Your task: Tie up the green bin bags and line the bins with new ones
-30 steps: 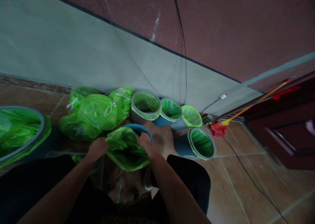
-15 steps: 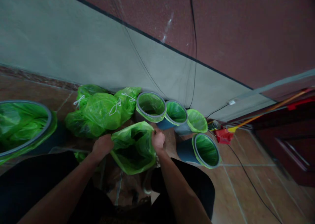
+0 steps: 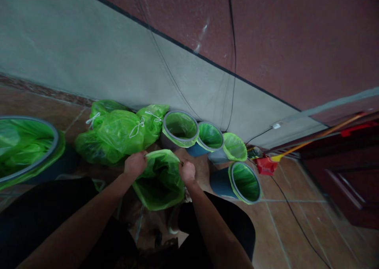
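Between my knees a green plastic bag (image 3: 160,204) gapes upward, its inside dark; I cannot make out what is in it. My left hand (image 3: 135,165) is closed on the bag's rim at the upper left. On the opposite side of the rim, my right hand (image 3: 187,171) pinches the plastic. Just beyond my left hand lie several tied green garbage bags (image 3: 118,131) with white drawstrings, heaped against the wall. A bin with a grey rim and a green liner (image 3: 181,130) stands right behind the held bag.
More lined bins stand to the right: a blue one (image 3: 211,137), a grey one (image 3: 235,146) and a tilted dark blue one (image 3: 245,182). A large lined bin (image 3: 56,142) is at far left. A red dustpan (image 3: 266,165) and a cable (image 3: 296,217) lie on the tiles.
My left hand has shifted right and up along the rim, nearer to my right hand. The bag's mouth has narrowed. My view has shifted slightly to the right.
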Motion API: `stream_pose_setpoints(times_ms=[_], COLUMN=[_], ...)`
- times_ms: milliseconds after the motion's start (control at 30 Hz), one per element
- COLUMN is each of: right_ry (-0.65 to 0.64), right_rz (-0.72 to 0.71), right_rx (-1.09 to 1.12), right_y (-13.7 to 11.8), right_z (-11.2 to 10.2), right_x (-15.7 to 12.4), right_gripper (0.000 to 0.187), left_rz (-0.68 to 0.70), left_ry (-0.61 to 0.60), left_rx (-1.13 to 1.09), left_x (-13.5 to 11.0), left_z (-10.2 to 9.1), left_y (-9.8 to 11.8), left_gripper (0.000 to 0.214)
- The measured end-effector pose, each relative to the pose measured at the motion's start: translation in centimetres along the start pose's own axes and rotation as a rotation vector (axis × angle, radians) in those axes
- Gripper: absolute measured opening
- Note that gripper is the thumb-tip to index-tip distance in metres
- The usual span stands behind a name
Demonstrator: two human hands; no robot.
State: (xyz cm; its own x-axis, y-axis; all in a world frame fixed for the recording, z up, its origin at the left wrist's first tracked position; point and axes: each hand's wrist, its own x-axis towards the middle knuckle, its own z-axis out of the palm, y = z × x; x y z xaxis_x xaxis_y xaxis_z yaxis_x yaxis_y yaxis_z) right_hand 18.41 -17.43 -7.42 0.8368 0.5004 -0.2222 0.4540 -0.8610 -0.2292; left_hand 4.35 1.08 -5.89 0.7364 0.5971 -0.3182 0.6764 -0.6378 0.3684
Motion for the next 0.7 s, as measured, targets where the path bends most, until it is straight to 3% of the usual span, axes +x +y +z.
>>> stream_pose_setpoints(times_ms=[67,300,533,700], right_ry=[-0.01,-0.033,0.036,-0.039], right_rz=[0.048,0.154,0.012,-0.033], right_rx=[-0.034,-0.005,0.044,0.089], right_y=[0.5,1.5,-0.3,-1.5], right_z=[0.1,0.4,0.4,1.4], right_x=[0.0,0.0,1.5,3.5], right_gripper=[0.029,0.03,0.053,0.027], left_rz=[-0.052,-0.101,0.014,0.09], left_ry=[-0.001,0.093,0.175,0.103], left_rx=[0.057,0.065,0.114,0.135], left_x=[0.1,0.1,0.4,2.3], left_z=[0.3,0.1,0.5,0.7], left_y=[-0.4,-1.5,0.6,1.6], left_gripper=[0.041,0.045,0.06,0.046])
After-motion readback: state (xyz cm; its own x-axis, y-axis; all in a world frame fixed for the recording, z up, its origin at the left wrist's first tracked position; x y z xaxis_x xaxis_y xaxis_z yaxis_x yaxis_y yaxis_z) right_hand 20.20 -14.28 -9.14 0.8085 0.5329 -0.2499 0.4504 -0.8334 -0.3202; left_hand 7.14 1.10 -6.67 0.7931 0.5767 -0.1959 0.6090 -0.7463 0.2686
